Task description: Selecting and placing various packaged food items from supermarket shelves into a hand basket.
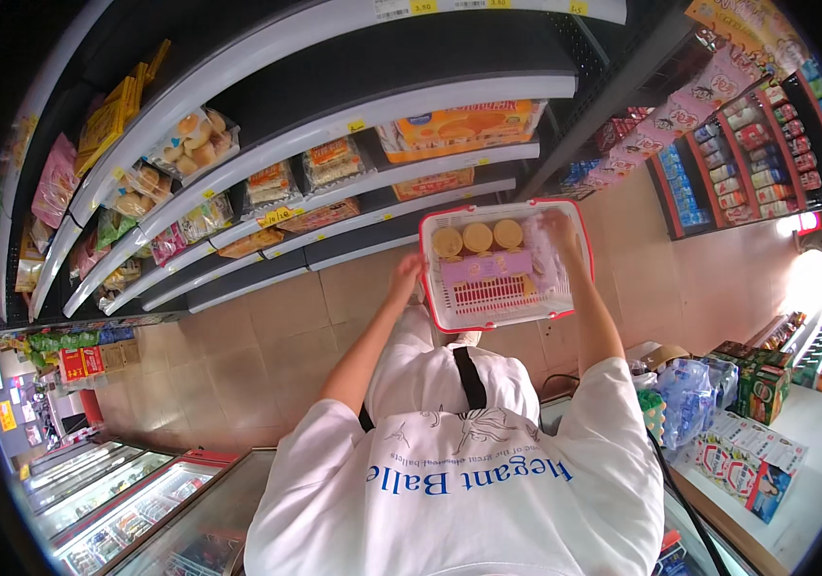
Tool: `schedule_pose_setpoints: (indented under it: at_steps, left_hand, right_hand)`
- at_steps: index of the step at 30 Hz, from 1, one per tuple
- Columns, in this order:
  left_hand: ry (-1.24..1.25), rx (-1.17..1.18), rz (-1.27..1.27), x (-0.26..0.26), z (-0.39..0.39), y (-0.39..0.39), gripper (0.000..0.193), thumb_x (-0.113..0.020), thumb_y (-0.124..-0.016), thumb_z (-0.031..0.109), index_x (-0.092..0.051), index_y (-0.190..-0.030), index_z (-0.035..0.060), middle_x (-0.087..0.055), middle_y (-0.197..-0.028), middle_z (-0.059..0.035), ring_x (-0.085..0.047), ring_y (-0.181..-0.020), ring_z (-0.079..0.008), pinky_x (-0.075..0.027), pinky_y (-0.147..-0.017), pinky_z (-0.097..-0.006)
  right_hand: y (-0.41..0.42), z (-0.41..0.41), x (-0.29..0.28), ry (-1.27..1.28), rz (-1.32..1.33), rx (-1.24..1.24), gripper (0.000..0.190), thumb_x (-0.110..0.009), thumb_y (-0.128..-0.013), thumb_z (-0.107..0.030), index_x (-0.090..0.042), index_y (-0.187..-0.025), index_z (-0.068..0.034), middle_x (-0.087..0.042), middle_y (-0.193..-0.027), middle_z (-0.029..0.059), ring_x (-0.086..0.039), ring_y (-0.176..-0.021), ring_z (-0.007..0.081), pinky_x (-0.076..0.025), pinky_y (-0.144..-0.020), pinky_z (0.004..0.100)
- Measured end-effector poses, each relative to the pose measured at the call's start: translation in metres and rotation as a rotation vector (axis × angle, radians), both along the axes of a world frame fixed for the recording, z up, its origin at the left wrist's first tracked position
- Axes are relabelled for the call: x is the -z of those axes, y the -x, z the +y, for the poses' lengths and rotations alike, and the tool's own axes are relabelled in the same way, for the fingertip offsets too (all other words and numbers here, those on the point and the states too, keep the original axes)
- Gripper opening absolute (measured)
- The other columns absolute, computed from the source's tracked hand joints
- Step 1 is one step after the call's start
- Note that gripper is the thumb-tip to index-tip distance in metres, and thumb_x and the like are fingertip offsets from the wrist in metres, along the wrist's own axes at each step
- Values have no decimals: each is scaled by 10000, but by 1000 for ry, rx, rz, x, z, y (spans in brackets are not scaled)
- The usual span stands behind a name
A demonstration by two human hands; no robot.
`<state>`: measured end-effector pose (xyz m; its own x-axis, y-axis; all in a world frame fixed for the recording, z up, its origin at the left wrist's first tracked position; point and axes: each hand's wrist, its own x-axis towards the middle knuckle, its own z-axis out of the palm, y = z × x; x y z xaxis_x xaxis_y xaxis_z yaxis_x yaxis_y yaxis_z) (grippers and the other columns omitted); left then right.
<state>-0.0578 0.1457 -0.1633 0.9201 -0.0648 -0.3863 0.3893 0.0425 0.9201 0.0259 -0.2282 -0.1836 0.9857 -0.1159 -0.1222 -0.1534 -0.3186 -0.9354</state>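
Note:
A white plastic shopping basket (504,320) with a red rim is in front of me, above the tiled floor. Inside it several round containers with tan lids (478,237) stand in a row along its far side, with a purple packet (486,267) beside them. A translucent, pinkish bag (544,252) lies at the basket's right. My left hand (407,277) is at the outer left side of the basket; how its fingers meet the rim cannot be told. My right hand (560,229) reaches in over the bag at the right, and its fingertips are not clear.
Store shelves (418,108) curve across the far side, holding bagged bread (195,144) and orange packages (465,129). Racks of cans (749,151) stand at right. Glass-topped freezers (144,504) are at lower left. A white counter (821,432) with bottles and boxes is at lower right.

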Motion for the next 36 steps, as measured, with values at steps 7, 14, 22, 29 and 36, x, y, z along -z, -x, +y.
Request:
schedule_pose_setpoints:
  at_steps: [7,14,22,29,36]
  left_hand:
    - [-348,577,358,112,53,156,174,-477,-804,101,-574,-935,40,-593,-779,-39,-559,-655,-105,-467,-609,-234]
    - [-260,95,317,134,59,232,175,-447,-790,50,-561,-912,-1,-616,-771,-95,-602,-677,-145,-493,-602,-255]
    - [-164,59,443,125,60,236,182,-432,-827,90,-551,-937,8,-600,-786,-86,-573,-682,-123,-477,-611,-242]
    - [-184,75,452,102,54,213,171,-431,-826,60,-566,-922,17,-601,-788,-86,-576,-691,-123,-481,-636,-242]
    - [-62,204,94,64,-1,128,194,-423,-819,9,-566,-950,10,-605,-825,-68,-576,-743,-134,-474,-700,-249]
  right_hand:
    - [124,-34,108,397,93,181,488,-646,-643,-70,-466,-1095,-39,-576,-912,166,-575,-845,257,-461,-715,343]
    - [137,2,88,653,411,296,557,-653,-653,-173,-420,-1137,-28,-542,-1030,231,-513,-972,380,-410,-818,417]
    - [125,-11,123,534,406,177,443,-556,-749,-159,-410,-1130,16,-564,-914,241,-529,-871,408,-414,-765,437]
    - [122,12,73,-63,294,352,147,-426,-796,-6,-469,-935,-26,-546,-852,104,-566,-774,235,-521,-612,346]
    - [150,-1,41,-590,123,399,42,-433,-819,7,-439,-841,-27,-408,-758,15,-527,-741,142,-549,-679,338]
